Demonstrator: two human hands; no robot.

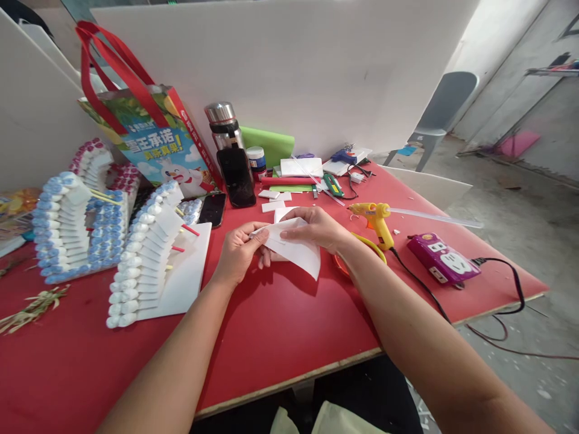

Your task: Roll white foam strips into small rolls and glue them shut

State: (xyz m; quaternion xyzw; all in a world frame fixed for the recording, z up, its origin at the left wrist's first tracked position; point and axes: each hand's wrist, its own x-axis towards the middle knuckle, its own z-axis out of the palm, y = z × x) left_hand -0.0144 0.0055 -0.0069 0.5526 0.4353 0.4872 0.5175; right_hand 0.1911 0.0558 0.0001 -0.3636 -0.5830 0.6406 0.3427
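Observation:
A sheet of white paper (298,246) is held between both hands above the red table, its free corner hanging toward me. My left hand (239,250) pinches the paper's left edge between thumb and fingers. With the thumb on top and the fingers behind, my right hand (314,228) grips the upper part of the sheet. Small white strips (273,206) lie just beyond the hands. To the left stands a curved model with white rounded tips and stacked white steps (151,265) on a white board.
A yellow glue gun (375,218) with a clear stick rests at right, beside a purple power strip (443,259). Behind are a thermos (224,126), a phone (212,210), a green cutter (333,184) and a shopping bag (158,144). A blue-and-white model (61,241) stands far left on the red table (280,337).

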